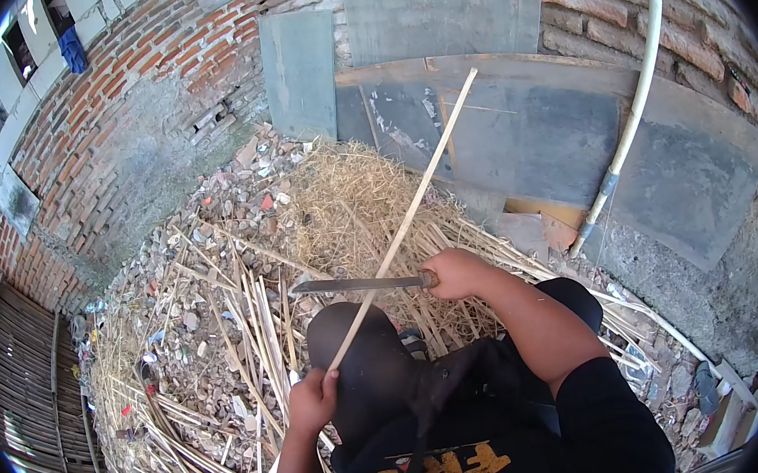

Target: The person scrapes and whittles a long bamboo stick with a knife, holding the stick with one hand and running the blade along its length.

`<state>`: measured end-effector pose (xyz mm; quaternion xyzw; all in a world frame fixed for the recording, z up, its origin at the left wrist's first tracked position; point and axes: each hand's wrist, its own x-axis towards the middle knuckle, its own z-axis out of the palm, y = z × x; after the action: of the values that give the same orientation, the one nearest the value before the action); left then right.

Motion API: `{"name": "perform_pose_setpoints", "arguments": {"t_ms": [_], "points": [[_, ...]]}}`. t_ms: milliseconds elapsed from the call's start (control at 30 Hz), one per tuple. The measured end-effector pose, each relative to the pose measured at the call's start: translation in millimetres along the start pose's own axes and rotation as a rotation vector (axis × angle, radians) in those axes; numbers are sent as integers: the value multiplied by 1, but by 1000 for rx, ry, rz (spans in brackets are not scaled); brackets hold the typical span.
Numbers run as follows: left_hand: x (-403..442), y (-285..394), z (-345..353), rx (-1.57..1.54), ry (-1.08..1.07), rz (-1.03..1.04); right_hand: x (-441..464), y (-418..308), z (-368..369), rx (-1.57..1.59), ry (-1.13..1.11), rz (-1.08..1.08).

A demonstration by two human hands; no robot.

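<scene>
My left hand is closed around the lower end of a long pale bamboo strip, which slants up and away to the right. In my right hand is the handle of a knife with a long dark blade. The blade points left and lies across the strip just above my knee; whether it touches the strip is hard to tell. A dark-covered knee is under the strip, between my hands.
Cut bamboo strips lie left of my legs, over rubble. Ahead is a heap of straw-like shavings. Grey panels lean on the brick wall behind a white pipe. A bamboo screen stands at far left.
</scene>
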<state>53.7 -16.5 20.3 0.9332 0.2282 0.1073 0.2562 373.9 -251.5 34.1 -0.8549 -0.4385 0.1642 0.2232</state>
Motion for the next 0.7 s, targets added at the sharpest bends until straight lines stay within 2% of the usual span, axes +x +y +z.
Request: {"name": "perform_pose_setpoints", "arguments": {"t_ms": [700], "points": [[0,1,-1,19,3,23,3,5,7,111,-1,-32]]}}
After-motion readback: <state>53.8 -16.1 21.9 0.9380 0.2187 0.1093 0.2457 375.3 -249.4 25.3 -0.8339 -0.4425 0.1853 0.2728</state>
